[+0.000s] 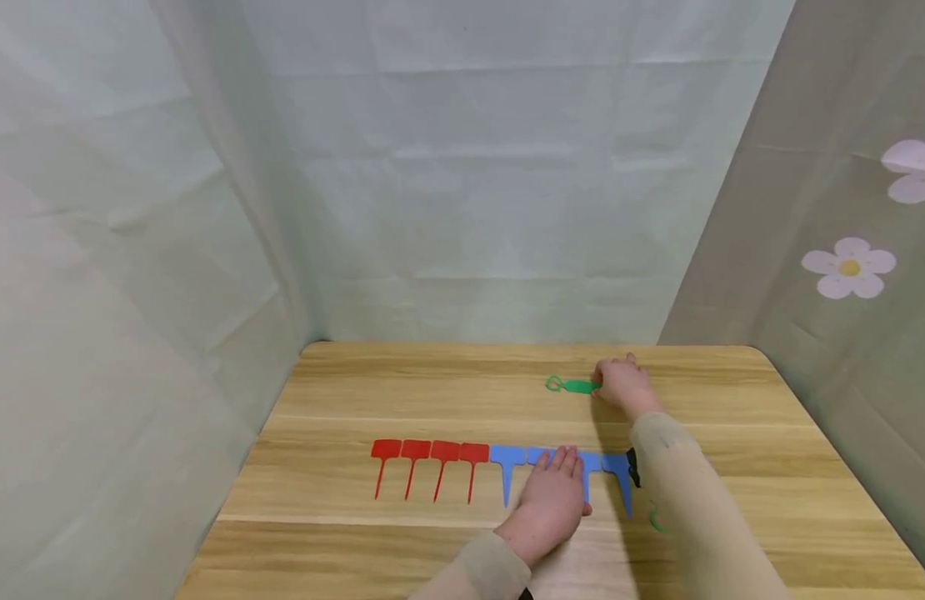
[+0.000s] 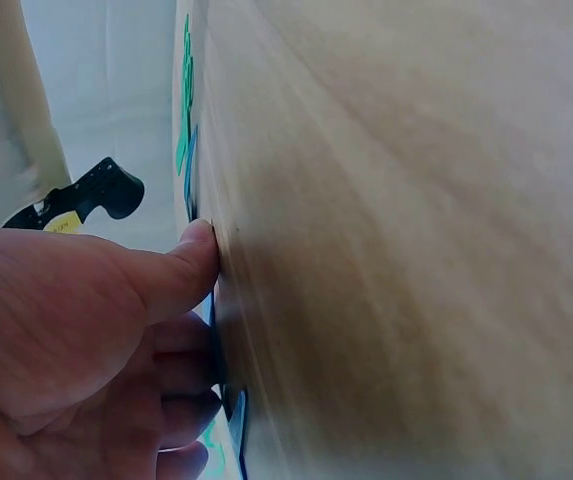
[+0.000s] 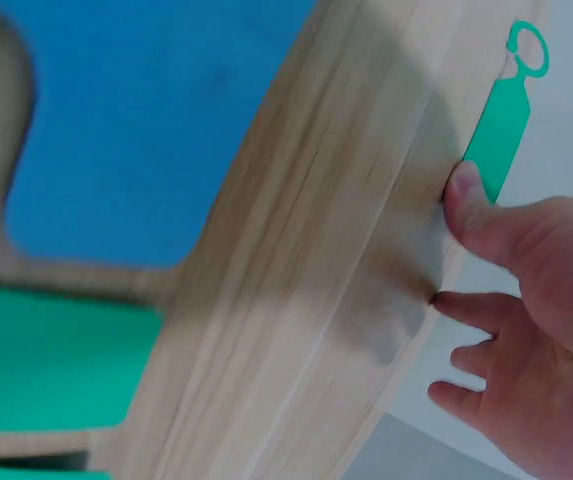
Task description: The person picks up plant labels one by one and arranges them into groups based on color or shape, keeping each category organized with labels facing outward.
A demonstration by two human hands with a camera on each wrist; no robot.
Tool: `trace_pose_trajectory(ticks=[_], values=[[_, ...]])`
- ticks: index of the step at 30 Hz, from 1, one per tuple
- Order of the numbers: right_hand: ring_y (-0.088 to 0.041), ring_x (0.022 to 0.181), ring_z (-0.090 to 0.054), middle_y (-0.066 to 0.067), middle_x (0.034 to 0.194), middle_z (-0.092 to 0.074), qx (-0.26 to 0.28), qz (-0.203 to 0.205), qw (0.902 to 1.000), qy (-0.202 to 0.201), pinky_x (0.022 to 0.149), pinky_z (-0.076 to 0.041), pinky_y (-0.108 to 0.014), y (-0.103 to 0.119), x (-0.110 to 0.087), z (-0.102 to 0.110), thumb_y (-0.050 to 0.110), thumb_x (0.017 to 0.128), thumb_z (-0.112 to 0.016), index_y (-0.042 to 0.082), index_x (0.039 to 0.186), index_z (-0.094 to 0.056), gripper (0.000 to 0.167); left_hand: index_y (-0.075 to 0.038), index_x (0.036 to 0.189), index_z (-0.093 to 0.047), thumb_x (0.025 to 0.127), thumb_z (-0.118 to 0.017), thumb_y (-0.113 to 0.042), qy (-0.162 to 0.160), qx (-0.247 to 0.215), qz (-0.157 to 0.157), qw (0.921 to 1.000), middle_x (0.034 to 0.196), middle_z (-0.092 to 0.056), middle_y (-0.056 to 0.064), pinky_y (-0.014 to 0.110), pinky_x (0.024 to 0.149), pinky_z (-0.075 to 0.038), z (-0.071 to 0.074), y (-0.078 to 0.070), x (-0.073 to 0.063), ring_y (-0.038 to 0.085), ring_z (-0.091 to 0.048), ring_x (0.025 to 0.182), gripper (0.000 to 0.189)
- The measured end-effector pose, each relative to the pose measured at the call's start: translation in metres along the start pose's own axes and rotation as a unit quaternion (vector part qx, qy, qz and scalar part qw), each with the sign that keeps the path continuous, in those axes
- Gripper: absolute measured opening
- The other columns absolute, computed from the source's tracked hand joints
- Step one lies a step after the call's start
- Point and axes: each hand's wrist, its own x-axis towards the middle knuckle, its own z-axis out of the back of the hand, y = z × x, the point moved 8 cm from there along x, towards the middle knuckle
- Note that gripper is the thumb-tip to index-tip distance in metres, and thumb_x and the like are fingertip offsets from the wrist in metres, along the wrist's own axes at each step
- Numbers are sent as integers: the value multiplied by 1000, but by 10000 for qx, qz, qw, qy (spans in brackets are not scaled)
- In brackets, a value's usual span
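At the far part of the table, my right hand pinches one end of a green tag with a ring loop; in the right wrist view the thumb lies on the green tag, its other fingers spread apart. My left hand rests palm down over a row of blue T-shaped plant labels, fingers extended and covering part of the middle ones. In the left wrist view, the left hand has its thumb at the tabletop beside the labels.
Several red T-shaped plant labels continue the row to the left on the wooden table. More green tags lie near the right forearm, mostly hidden from the head view. Pale curtains hang behind and at both sides.
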Motion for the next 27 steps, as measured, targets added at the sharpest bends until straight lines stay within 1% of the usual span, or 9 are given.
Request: trace_pose_trajectory(ticks=[4,12,19,27], values=[[-68,150,-16,-26,134,-65,7,89,9997,210,119,-22,-78,-4,2,-4,16,98,-80,5,113,-71,21,-22,163,-48,104,-57,-61,-70,-24,19,10000,170,-39,-7,31,127,-28,0,-1,0,9,-34,156,71],[-67,151,-15,-25,135,-67,50,17,9999,115,120,-20,-77,-7,5,-3,16,97,-81,7,111,-72,19,-22,162,-50,102,-59,-61,-202,47,36,9998,168,-42,-8,31,126,-29,2,-3,0,9,-36,155,72],[-67,152,-10,-31,146,-59,37,-107,9995,287,122,-17,-75,-13,3,-7,21,101,-76,3,124,-75,29,-24,165,-46,105,-54,-61,4,16,44,10000,171,-36,-9,31,128,-25,-2,-4,2,9,-31,157,71],[-68,151,-15,-29,141,-63,-16,-38,9998,213,121,-22,-75,-8,-2,-2,22,101,-77,1,121,-76,29,-22,164,-47,105,-57,-60,-37,-31,47,10000,170,-38,-7,32,127,-27,1,-3,1,9,-33,157,71]])
